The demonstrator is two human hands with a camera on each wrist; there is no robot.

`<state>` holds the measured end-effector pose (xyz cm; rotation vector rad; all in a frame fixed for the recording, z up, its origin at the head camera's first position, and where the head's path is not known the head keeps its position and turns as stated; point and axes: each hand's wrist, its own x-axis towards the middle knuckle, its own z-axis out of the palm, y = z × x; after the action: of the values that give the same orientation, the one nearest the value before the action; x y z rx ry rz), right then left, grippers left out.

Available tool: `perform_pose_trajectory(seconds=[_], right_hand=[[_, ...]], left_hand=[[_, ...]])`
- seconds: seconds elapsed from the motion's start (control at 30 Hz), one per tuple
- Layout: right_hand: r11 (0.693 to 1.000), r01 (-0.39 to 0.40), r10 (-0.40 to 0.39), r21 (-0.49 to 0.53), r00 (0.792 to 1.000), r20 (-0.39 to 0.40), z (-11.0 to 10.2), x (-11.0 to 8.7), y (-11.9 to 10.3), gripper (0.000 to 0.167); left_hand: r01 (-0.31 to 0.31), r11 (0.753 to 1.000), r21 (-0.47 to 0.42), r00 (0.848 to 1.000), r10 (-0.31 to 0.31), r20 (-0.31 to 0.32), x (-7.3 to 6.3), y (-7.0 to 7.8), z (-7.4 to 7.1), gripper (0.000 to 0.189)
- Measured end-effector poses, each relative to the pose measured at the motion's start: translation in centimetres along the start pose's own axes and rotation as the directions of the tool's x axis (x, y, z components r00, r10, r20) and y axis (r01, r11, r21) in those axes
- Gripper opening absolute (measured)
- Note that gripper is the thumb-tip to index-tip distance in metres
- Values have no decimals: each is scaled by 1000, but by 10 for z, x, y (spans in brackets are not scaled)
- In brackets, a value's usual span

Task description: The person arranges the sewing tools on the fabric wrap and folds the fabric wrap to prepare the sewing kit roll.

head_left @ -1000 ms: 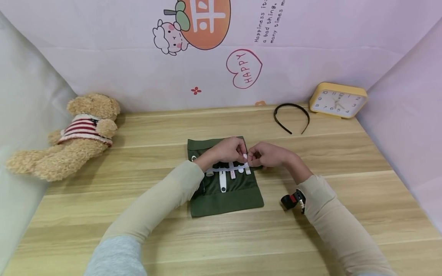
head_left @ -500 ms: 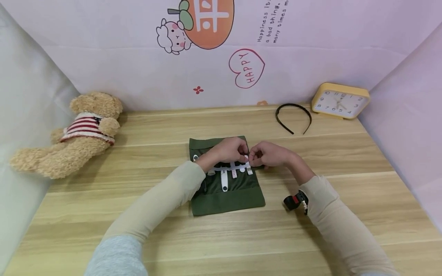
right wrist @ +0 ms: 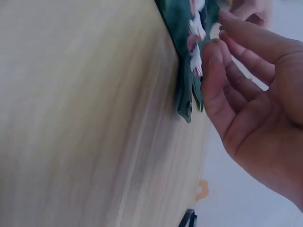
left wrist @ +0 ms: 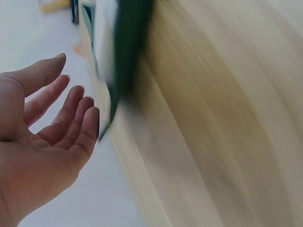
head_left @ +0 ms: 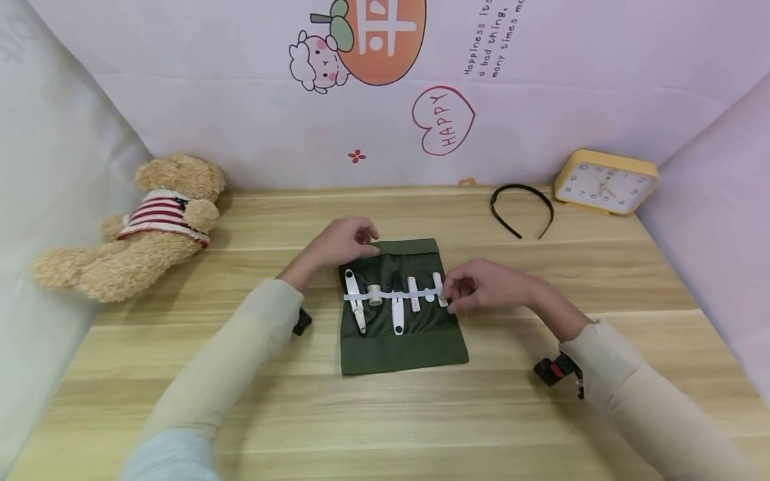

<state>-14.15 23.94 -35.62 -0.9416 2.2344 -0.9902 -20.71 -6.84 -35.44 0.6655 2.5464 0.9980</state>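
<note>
Tool seating in progress: right hand (head_left: 481, 287) is pinching the rightmost white tool (head_left: 441, 290) in the green pouch (head_left: 400, 334) at table centre, left hand (head_left: 343, 242) is hovering released (far-left corner); next move likely calls for folding

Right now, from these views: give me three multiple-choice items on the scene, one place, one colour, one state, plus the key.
1. Where is the black headband?
A. beside the yellow clock
B. on the teddy bear
C. inside the pouch

2. What colour is the fabric tool pouch?
A. red
B. dark green
C. white

3. What is the left hand doing?
A. gripping a tool
B. pressing the clock
C. open, holding nothing

Key: 1 A, it lies just left of the clock at the table's back. 2 B, green cloth under a white strap. 3 C, the left wrist view shows relaxed fingers and a bare palm.
</note>
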Motion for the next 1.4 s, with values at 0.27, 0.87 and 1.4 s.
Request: perform_pose_trajectory(seconds=[0.27, 0.87, 1.4], right_hand=[[1000, -11, 12, -10, 997, 78, 19, -16, -9, 19], [995, -64, 69, -78, 996, 63, 38, -16, -13, 30], [957, -98, 104, -271, 994, 9, 26, -17, -10, 39]], left_hand=[[20, 1000, -15, 999, -21, -50, -17, -32, -16, 26], [63, 998, -6, 998, -63, 6, -18, -48, -20, 17], [147, 989, 27, 987, -146, -61, -42, -52, -19, 14]])
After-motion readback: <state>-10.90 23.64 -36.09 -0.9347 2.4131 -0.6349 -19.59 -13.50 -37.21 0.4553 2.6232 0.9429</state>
